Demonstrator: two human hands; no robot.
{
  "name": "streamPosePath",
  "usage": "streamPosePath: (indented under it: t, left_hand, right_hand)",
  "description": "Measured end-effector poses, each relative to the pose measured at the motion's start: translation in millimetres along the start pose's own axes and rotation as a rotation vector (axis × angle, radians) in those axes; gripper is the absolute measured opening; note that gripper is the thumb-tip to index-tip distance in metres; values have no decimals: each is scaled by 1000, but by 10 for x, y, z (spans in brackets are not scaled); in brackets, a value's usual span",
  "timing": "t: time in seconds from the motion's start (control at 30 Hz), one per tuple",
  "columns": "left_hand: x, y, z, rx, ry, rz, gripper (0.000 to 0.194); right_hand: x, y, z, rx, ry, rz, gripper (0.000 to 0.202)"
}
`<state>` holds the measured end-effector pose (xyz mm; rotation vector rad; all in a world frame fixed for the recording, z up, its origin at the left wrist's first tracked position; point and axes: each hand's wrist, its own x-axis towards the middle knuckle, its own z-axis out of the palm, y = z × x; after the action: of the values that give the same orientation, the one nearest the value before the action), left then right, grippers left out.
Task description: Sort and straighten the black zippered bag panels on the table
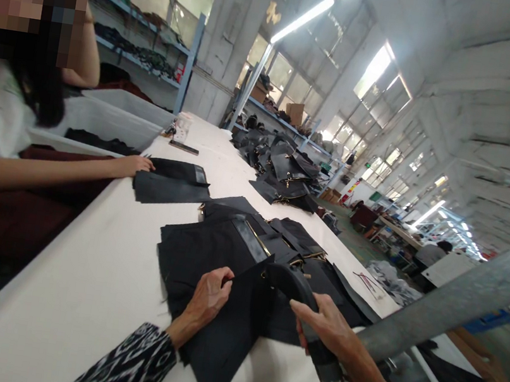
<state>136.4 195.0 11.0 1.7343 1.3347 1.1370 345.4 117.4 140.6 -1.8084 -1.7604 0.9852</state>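
Black panel [225, 346] pinched by my left grip [210, 291], curved black tube [295, 281] in my right

From where I operate, the panel lies directly below and to the right of my left grip, one corner pointing toward me near the edge of the white table [40, 312]. Other dark pieces [194, 246] lie under and beyond it.

My left grip is closed, thumb and forefinger nipping the panel's upper edge. My right grip [323, 326] is wrapped around the tube, thumb laid along its top; the tube's far end curves over toward the panel's upper right part, and I cannot tell whether the two touch.

My left forearm comes up from the lower left in a patterned sleeve [128, 360], wrist bent slightly, knuckles upward. My right forearm reaches in from the lower right, bare to well below the wrist, beside a slanting metal pole [460, 292].

Across the table, well apart from mine, a co-worker's hand [134, 166] rests on another dark stack [171, 191].
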Motion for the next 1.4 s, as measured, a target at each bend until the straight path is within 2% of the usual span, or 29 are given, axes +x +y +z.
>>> streamPosePath:
  t: [0.2,0.37,0.57,0.7,0.87,1.0,1.1,1.27,1.4]
  left_hand:
    - [-5,-11,8,-7,9,5,14]
    - [14,-61,35,1,21,12,14]
    - [16,-59,22,6,6,17,13]
    - [18,-58,21,17,8,13,14]
    - [33,-107,47,6,1,4,14]
    - [24,-92,39,6,-1,12,15]
    - [18,-73,26,9,3,20,14]
    - [35,-103,29,8,-29,22,13]
    - [48,-140,48,22,-42,28,11]
  right_hand:
    - [158,63,121,-10,-46,18,42]
    - [241,14,157,-1,-8,10,41]
    - [176,-58,-19,16,79,3,42]
    - [25,-26,-109,15,67,11,41]
    - [-7,57,30,24,-11,3,40]
    - [158,87,176,37,-56,6,39]
    - [267,47,201,45,-49,2,39]
    - [242,-42,33,68,34,-8,40]
    - [124,8,-172,59,107,10,42]
